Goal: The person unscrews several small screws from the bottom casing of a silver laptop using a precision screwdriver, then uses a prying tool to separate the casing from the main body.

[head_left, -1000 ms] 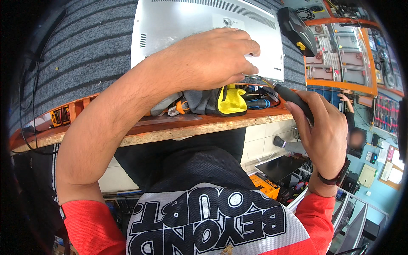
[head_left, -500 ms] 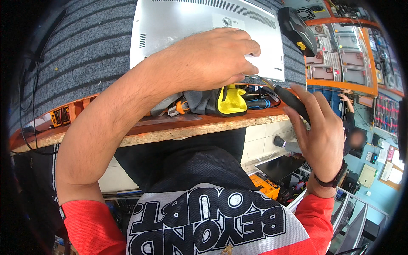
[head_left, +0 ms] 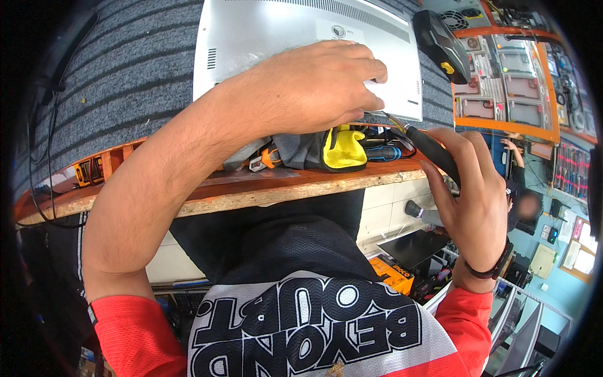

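Observation:
A silver laptop (head_left: 389, 56) lies bottom side up on a striped grey mat, its near edge toward me. My left hand (head_left: 333, 81) rests across its underside, palm down. The thumb and fingers are apart, and the thumb is by the near right edge; some fingertips are out of sight under the hand. In my right hand (head_left: 474, 182) is a screwdriver (head_left: 430, 151) with a thick black handle. Its thin tip reaches the laptop's near edge, just beside my left thumb. Whether the tip enters a gap there is too small to tell.
Below the laptop, a wooden ledge (head_left: 270, 196) holds a grey and yellow cloth (head_left: 344, 151), an orange-handled tool (head_left: 267, 159) and a blue-handled tool (head_left: 383, 153). A black device (head_left: 440, 47) stands right of the laptop. Another person (head_left: 526, 204) is at the far right.
Almost nothing differs. The laptop and both hands appear shifted only very slightly in the picture, and the screwdriver tip stays at the laptop's edge.

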Demonstrator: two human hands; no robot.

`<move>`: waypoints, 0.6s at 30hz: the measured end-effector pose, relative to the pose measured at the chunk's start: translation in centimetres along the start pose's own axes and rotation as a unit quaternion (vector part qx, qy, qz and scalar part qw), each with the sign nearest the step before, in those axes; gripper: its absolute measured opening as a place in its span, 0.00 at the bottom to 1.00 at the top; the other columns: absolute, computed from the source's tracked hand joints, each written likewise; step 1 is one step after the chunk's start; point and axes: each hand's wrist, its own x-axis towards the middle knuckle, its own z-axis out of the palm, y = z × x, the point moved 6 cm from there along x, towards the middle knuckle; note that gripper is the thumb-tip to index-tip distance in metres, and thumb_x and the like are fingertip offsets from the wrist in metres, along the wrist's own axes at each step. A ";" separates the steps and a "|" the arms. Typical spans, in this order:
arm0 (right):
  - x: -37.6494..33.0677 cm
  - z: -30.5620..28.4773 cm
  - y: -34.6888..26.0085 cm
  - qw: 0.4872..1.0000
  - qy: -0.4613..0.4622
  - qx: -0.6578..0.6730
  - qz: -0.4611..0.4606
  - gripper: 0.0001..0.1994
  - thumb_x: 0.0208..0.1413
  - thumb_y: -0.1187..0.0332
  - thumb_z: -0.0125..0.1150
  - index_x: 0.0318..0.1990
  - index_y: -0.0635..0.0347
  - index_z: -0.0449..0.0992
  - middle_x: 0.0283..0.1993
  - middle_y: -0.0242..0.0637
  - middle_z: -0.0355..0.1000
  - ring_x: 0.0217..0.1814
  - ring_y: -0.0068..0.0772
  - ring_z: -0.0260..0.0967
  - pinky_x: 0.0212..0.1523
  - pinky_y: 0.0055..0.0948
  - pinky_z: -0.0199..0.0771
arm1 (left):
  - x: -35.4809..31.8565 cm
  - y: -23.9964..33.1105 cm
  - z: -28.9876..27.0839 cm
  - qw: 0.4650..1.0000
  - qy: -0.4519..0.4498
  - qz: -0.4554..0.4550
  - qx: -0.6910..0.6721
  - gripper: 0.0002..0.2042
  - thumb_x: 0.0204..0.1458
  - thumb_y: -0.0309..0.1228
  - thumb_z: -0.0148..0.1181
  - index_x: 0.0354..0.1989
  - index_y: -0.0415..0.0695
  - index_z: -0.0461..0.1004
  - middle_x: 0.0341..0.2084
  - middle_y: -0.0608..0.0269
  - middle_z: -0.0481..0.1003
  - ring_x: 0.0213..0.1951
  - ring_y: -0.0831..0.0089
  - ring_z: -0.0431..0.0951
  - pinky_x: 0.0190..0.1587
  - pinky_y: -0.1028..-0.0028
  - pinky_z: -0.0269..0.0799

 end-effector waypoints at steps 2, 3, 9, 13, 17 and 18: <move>-0.1 -0.1 0.1 1.000 0.005 0.002 -0.027 0.15 0.58 0.74 0.69 0.52 0.58 0.76 0.40 0.41 0.72 0.36 0.49 0.76 0.33 0.42 0.75 | 0.1 0.1 -0.1 1.000 -0.001 -0.001 -0.005 0.15 0.56 0.32 0.67 0.52 0.48 0.85 0.58 0.58 0.77 0.64 0.61 0.73 0.68 0.63 0.70; 0.0 -0.1 0.2 1.000 0.008 0.004 -0.023 0.15 0.58 0.74 0.69 0.52 0.58 0.76 0.41 0.41 0.72 0.36 0.49 0.76 0.33 0.42 0.75 | 0.1 0.1 -0.2 1.000 -0.001 -0.003 -0.002 0.15 0.56 0.32 0.67 0.52 0.48 0.85 0.58 0.58 0.77 0.64 0.61 0.73 0.68 0.63 0.70; -0.3 0.3 0.8 0.999 0.003 0.030 0.016 0.15 0.57 0.75 0.69 0.51 0.59 0.76 0.43 0.41 0.73 0.38 0.49 0.77 0.34 0.42 0.75 | 0.0 0.0 0.1 1.000 -0.003 -0.008 0.005 0.15 0.56 0.32 0.68 0.52 0.48 0.85 0.58 0.58 0.77 0.64 0.61 0.73 0.68 0.63 0.70; 0.0 0.1 0.2 1.000 0.014 0.028 0.005 0.15 0.55 0.76 0.70 0.50 0.60 0.76 0.43 0.41 0.74 0.39 0.49 0.77 0.35 0.42 0.76 | 0.0 0.0 0.0 1.000 0.002 -0.002 0.005 0.15 0.56 0.32 0.68 0.52 0.48 0.85 0.58 0.58 0.77 0.64 0.61 0.73 0.68 0.63 0.70; 0.3 -0.1 0.0 0.999 0.022 0.013 -0.036 0.16 0.54 0.76 0.71 0.50 0.60 0.77 0.43 0.41 0.74 0.38 0.49 0.77 0.36 0.41 0.76 | 0.0 0.0 0.0 1.000 0.007 -0.001 0.005 0.15 0.56 0.32 0.68 0.52 0.48 0.85 0.58 0.57 0.77 0.63 0.61 0.73 0.67 0.63 0.70; 0.3 0.0 0.1 0.999 0.025 0.018 -0.029 0.16 0.54 0.76 0.71 0.50 0.60 0.77 0.43 0.41 0.74 0.38 0.49 0.77 0.36 0.41 0.76 | 0.0 0.0 0.0 1.000 0.008 -0.001 0.004 0.15 0.56 0.32 0.68 0.52 0.48 0.85 0.58 0.57 0.77 0.63 0.61 0.74 0.67 0.63 0.70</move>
